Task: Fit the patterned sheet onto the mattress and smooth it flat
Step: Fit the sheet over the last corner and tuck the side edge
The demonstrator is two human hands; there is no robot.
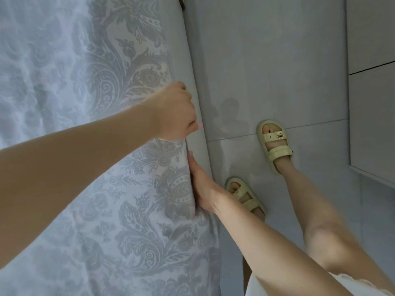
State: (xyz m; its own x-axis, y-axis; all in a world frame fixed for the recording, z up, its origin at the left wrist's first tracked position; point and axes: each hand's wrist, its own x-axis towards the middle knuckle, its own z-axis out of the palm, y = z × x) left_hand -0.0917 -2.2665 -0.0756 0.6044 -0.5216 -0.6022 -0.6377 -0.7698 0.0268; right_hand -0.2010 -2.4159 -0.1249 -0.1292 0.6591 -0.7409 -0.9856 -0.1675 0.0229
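Pale blue-grey woven cloth sheet with a damask floral and paisley pattern [132, 189]: matt ground, the raised grey motifs slightly lustrous, surface smooth with a few soft creases near the edge. Plain pale grey fabric side of the mattress [193, 67]: matt, even, unpatterned. Light grey floor tiles [277, 71]: hard, smooth and glossy, showing a dim reflection, divided by thin grout lines. Pale yellow two-strap moulded sandals [275, 144]: plastic or rubber by their look, semi-matt, one strap carrying a small shiny metallic fitting. White cloth hem with a lacy scalloped edge [363, 285]: matt, finely textured.
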